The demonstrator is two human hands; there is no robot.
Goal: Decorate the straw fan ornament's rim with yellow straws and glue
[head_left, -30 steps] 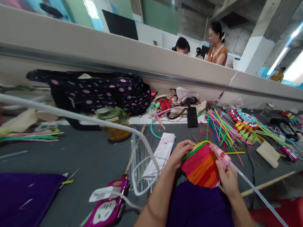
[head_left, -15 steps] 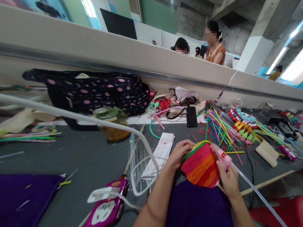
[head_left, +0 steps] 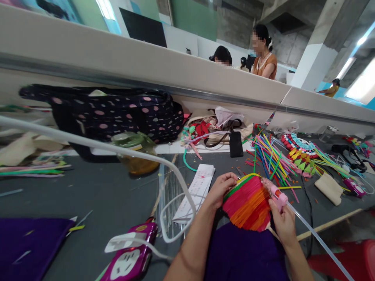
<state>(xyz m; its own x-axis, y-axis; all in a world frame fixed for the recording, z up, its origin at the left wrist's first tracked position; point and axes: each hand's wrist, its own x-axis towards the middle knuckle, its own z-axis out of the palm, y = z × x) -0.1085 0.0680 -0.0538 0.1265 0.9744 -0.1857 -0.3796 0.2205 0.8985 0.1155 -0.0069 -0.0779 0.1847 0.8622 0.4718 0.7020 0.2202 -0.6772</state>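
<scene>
Behind white cable: green-lidded jar holding amber liquid.

Both forearms bare, no sleeves in view. Left hand and right hand: no gloves, no rings, no watch visible. Nails short, unpainted as far as visible. Purple cloth covers the lap, plain.

Left of the hands: white paper strip, magenta power strip
Far left: polka-dot bag, green-lidded jar
Beyond the hands: black phone
Right: coloured sticks
Behind the partition: 2 people
</scene>
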